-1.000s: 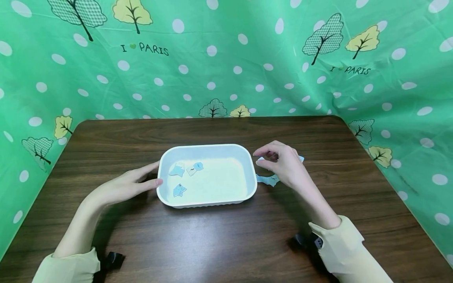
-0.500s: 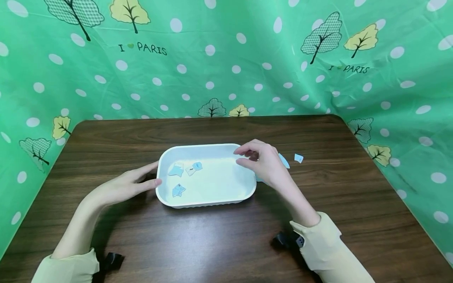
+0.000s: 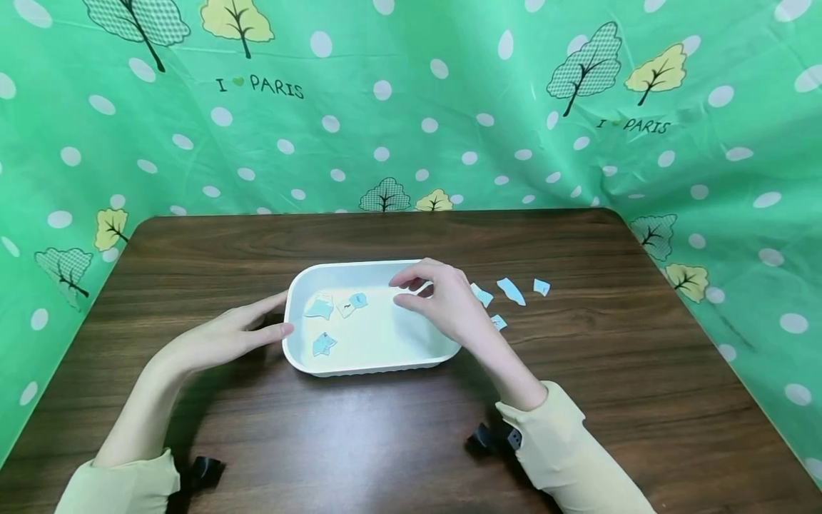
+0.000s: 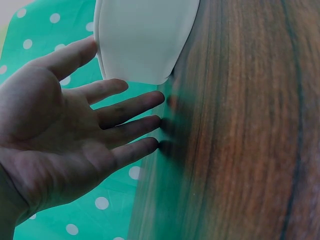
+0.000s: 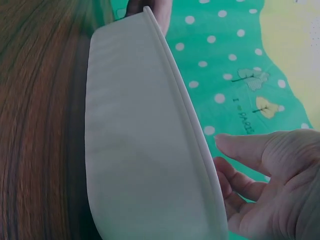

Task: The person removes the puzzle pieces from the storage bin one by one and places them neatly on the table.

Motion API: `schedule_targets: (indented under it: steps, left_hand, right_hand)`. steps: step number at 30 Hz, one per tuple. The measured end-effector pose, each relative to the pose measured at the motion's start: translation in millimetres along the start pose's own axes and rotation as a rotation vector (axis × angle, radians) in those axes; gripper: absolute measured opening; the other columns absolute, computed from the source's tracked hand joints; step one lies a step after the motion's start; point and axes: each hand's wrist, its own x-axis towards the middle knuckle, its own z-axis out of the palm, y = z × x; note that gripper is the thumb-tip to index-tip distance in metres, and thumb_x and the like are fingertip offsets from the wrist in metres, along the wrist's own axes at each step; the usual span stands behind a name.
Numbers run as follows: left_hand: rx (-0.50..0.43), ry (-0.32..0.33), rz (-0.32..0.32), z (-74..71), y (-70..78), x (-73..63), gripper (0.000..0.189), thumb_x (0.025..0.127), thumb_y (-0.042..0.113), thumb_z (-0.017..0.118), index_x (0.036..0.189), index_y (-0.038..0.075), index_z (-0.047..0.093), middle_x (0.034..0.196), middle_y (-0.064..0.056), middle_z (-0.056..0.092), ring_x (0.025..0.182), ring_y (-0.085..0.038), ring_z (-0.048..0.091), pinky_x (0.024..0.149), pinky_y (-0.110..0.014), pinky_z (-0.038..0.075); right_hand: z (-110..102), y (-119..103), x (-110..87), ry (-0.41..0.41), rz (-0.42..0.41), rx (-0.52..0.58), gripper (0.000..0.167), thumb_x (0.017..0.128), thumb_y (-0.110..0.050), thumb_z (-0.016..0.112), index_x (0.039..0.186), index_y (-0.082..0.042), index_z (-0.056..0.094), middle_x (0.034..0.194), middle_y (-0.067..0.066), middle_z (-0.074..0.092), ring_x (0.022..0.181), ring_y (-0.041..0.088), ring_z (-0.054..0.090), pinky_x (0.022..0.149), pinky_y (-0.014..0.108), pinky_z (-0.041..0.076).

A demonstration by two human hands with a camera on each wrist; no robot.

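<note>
My left hand point(image 3: 227, 341) touches the left end of a white plastic tray point(image 3: 369, 370), its fingers spread and mostly straight. The left wrist view shows that thumb at the rim of the tray point(image 4: 145, 40) and the other fingers extended below it. Over the right part of the tray hovers my right hand point(image 3: 443, 296), thumb and index finger apart, nothing visible between them. Irregular blue-and-white paper pieces lie inside the tray: one at the upper left point(image 3: 319, 308), a pair near the middle point(image 3: 352, 305) and one at the lower left point(image 3: 324, 344).
Right of the tray, several more scraps lie on the dark wood table point(image 3: 385, 442), including a curved blue scrap point(image 3: 511, 291) and a small square one point(image 3: 541, 287). Behind the table hangs a green polka-dot cloth point(image 3: 411, 100).
My right hand has moved left from above the loose scraps to over the tray, uncovering several scraps on the table. My left hand stays at the tray's left end.
</note>
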Motion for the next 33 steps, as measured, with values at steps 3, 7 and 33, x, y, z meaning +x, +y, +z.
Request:
schedule_targets:
  steps: [3, 7, 33]
  left_hand:
    - [0.001, -0.002, 0.0, 0.1, 0.1, 0.1, 0.07, 0.102, 0.057, 0.056, 0.162, 0.039, 0.027, 0.167, -0.002, 0.035, 0.156, -0.032, 0.027, 0.117, -0.063, 0.032]
    - [-0.011, -0.005, 0.009, 0.3, -0.2, 0.5, 0.069, 0.102, 0.055, 0.056, 0.162, 0.038, 0.027, 0.167, -0.001, 0.036, 0.155, -0.031, 0.028, 0.117, -0.062, 0.032]
    - [-0.009, -0.009, 0.028, -0.2, 1.6, -0.7, 0.067, 0.103, 0.054, 0.056, 0.162, 0.039, 0.028, 0.165, 0.0, 0.038, 0.152, -0.03, 0.034, 0.114, -0.06, 0.035]
  right_hand:
    - [6, -3, 2.4, -0.014, -0.018, -0.009, 0.016, 0.089, -0.013, 0.08, 0.105, -0.016, 0.08, 0.109, 0.002, 0.076, 0.098, 0.017, 0.067, 0.084, 0.031, 0.058]
    - [15, -8, 6.2, -0.044, -0.042, -0.004, 0.016, 0.089, -0.012, 0.08, 0.105, -0.015, 0.08, 0.109, 0.005, 0.076, 0.098, 0.017, 0.067, 0.083, 0.029, 0.058]
    - [76, -42, 21.2, -0.219, -0.084, -0.07, 0.022, 0.088, -0.011, 0.081, 0.109, -0.013, 0.079, 0.11, 0.002, 0.077, 0.101, 0.016, 0.068, 0.088, 0.022, 0.051]
